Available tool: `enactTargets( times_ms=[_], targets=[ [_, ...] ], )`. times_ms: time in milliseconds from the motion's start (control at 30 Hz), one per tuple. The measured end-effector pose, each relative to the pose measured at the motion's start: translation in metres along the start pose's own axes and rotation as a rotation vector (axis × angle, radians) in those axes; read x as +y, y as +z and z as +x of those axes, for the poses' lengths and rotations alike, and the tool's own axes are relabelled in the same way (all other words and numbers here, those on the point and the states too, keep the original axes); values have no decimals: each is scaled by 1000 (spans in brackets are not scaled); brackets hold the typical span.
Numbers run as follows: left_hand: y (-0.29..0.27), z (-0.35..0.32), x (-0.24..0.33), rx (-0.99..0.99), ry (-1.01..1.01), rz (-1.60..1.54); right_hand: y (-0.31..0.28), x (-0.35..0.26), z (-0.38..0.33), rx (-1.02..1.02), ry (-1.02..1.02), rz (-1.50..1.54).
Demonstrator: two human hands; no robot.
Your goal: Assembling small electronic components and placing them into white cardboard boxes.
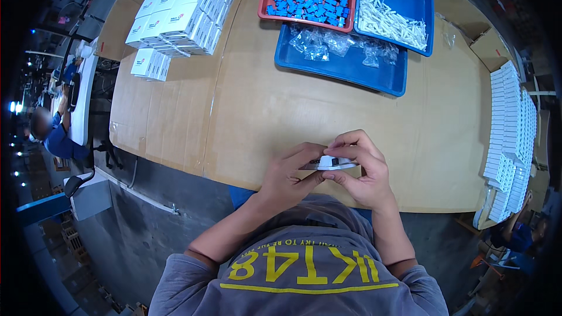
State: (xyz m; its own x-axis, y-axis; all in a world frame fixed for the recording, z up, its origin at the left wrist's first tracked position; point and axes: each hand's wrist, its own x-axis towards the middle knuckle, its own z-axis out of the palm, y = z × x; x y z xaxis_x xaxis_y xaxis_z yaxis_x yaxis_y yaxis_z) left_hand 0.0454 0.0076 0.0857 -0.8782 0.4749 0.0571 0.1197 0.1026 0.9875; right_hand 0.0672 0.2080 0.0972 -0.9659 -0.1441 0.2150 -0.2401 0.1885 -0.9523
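Both my hands meet above the near edge of the cardboard-covered table [293, 111]. Between them is a small, flat white plastic piece [329, 162] with black parts on it; its exact kind does not show. My left hand [290, 175] pinches its left end between thumb and fingers. The right hand [366, 169] is closed round the other end, thumb below and fingers above. Fingers cover part of the piece.
White boxes [175, 17] are stacked at the far left. Beyond my hands stand a red tray [262, 0] of blue parts, a blue tray [430, 11] of white sticks and another blue tray [328, 76] with clear bags. White blocks [506, 134] line the right edge.
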Motion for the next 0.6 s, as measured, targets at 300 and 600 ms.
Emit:
enactTargets(
  times_ms=[300, 600],
  targets=[
    [-1, 0, 3, 23, -73, -73, 0, 2, 4, 66, 71, 153],
    [7, -7, -14, 83, -89, -573, -2, 13, -10, 112, 134, 691]
  ],
)
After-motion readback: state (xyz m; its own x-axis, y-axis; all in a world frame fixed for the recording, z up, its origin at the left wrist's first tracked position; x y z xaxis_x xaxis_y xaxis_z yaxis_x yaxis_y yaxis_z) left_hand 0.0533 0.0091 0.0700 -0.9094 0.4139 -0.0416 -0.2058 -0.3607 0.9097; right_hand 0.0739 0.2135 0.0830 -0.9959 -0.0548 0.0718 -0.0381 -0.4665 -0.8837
